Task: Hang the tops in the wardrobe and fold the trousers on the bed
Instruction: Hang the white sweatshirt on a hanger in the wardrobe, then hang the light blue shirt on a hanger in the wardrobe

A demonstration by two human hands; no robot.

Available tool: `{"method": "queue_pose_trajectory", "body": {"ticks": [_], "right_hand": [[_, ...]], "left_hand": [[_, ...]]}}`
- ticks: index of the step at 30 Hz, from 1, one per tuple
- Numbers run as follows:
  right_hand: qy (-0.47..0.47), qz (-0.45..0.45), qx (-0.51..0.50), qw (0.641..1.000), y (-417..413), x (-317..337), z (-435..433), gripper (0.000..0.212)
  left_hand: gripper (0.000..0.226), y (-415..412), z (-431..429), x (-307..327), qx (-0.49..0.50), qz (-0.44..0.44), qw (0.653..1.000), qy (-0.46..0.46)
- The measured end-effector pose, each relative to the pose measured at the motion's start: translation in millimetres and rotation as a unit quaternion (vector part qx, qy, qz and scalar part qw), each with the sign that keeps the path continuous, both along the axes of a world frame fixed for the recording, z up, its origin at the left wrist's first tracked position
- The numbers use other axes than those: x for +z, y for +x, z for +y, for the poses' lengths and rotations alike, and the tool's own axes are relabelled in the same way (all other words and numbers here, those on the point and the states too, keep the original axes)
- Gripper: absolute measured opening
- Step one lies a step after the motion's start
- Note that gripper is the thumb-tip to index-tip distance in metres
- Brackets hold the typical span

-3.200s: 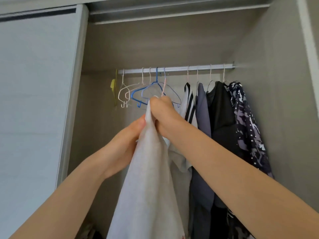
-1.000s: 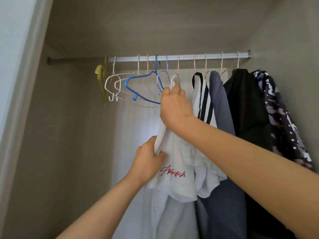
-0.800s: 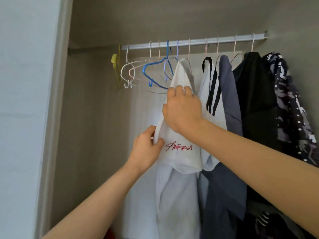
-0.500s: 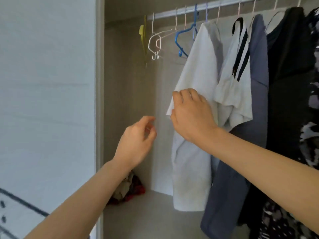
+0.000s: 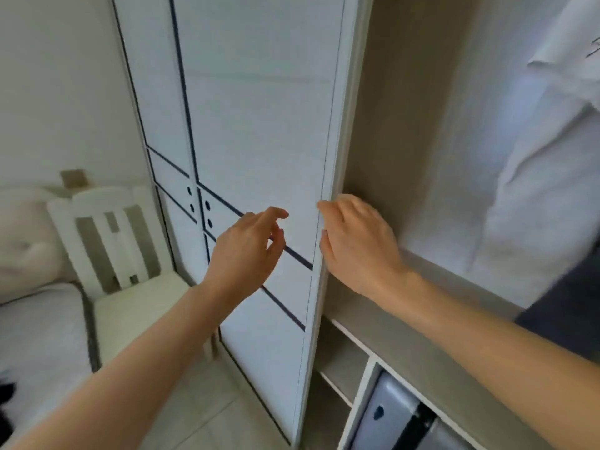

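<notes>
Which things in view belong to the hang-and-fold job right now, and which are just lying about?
Job:
- white top, hanging in the wardrobe
- dark garment next to it
- what looks like the bed
- left hand and right hand, both empty

Lying about:
- white chair
- cushion
- sliding door
- grey container in the lower shelf

Left hand (image 5: pixel 250 251), right hand (image 5: pixel 357 245) raised, fingers loose.
</notes>
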State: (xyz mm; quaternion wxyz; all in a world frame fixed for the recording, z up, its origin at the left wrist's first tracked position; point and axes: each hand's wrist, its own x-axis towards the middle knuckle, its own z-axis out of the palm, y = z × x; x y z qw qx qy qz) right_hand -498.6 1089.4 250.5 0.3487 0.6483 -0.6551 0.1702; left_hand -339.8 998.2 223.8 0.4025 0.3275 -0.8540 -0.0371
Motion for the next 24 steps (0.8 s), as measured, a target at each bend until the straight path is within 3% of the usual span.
{"method": "queue_pose_trajectory", "body": {"ticks": [6,12,19,24], "right_hand": [[0.086,-0.058,0.100,0.989,48.6,-89.5,-55.1,0.027],[0.187,-0.106,0.180,0.960,88.7,-178.6,-115.0,0.027],[0.320,-0.099,0.230,0.914,113.1,-255.5,-182.1,0.019],[0.395,-0.065,0.257,0.879,136.4,-296.8,-217.7,0.029]], "left_hand": [[0.029,53.8,-27.4,-76.0,0.105,-0.028,0.991,0.084],[0.026,86.8,-53.2,-162.6,0.206,-0.035,0.958,0.196],[0.029,133.8,-67.8,-245.1,0.338,-0.073,0.891,0.296],[0.027,168.0,-74.9,-275.6,0.417,-0.070,0.836,0.348]]}}
